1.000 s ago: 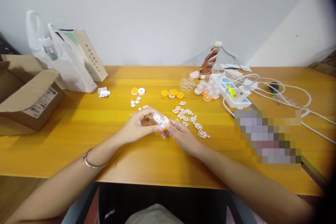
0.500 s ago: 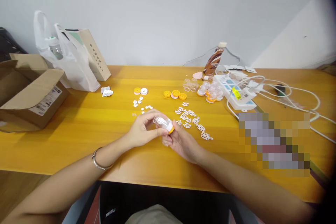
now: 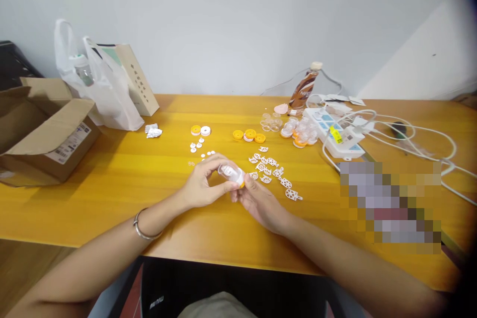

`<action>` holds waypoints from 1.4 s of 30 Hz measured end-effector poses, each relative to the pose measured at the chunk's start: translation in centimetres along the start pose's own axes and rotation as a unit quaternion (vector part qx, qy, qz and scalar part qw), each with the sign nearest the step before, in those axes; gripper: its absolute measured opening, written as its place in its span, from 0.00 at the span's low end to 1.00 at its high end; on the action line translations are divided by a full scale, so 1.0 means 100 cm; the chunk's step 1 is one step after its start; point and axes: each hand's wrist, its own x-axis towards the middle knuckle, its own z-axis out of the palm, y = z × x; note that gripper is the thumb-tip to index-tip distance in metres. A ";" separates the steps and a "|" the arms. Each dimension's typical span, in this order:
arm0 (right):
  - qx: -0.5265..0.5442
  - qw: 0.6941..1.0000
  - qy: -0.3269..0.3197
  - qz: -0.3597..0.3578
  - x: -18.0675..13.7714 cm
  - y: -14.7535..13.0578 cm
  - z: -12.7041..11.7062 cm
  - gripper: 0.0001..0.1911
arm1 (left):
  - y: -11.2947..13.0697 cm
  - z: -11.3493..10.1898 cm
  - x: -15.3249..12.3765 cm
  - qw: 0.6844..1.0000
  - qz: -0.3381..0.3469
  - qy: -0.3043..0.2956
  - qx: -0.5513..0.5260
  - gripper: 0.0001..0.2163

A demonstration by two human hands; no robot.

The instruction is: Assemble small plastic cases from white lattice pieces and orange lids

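Both hands hold a small clear plastic capsule (image 3: 230, 173) above the table's front half. It lies tilted, with a white part visible inside the dome and a white and orange base at its right end. My left hand (image 3: 203, 184) curls its thumb and fingers around the dome. My right hand (image 3: 261, 203) pinches the base, covering much of the orange. Just beyond and to the right lie several white spoked pieces (image 3: 266, 164). Small white discs (image 3: 194, 146) and an orange cap beside a white ring (image 3: 204, 130) lie to the left; more orange caps (image 3: 249, 135) sit straight ahead.
Finished-looking clear capsules (image 3: 300, 131) and loose clear domes (image 3: 271, 121) lie at the right rear. Behind them are a coffee bottle (image 3: 305, 87) and a power strip (image 3: 335, 134) with looping cables. A cardboard box (image 3: 48, 134) and plastic bag (image 3: 112, 94) stand left.
The right hand's grip on the base has shifted slightly, and less of the orange shows. The whole view has moved a little; the things on the table keep their places.
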 end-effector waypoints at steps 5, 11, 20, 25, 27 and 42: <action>-0.188 0.981 0.011 -0.057 -0.002 -0.002 -0.007 0.17 | 0.004 0.000 0.001 0.999 -0.027 -0.004 0.043 0.09; -0.195 0.979 0.010 -0.050 0.002 -0.016 -0.006 0.11 | -0.005 -0.008 -0.002 0.979 0.016 -0.017 0.201 0.12; -0.276 0.951 0.080 -0.117 0.013 -0.014 -0.024 0.09 | -0.008 0.004 -0.008 0.938 0.051 -0.042 0.340 0.27; -0.367 0.876 0.271 -0.158 0.021 -0.051 -0.071 0.12 | -0.013 -0.004 -0.007 0.942 -0.022 -0.090 0.324 0.35; -0.468 0.799 0.344 -0.152 0.024 -0.059 -0.094 0.14 | -0.018 -0.007 -0.009 0.932 -0.047 -0.143 0.329 0.37; -0.539 0.698 0.463 -0.091 0.040 -0.045 -0.152 0.19 | -0.027 -0.002 -0.016 0.897 -0.036 -0.276 0.344 0.40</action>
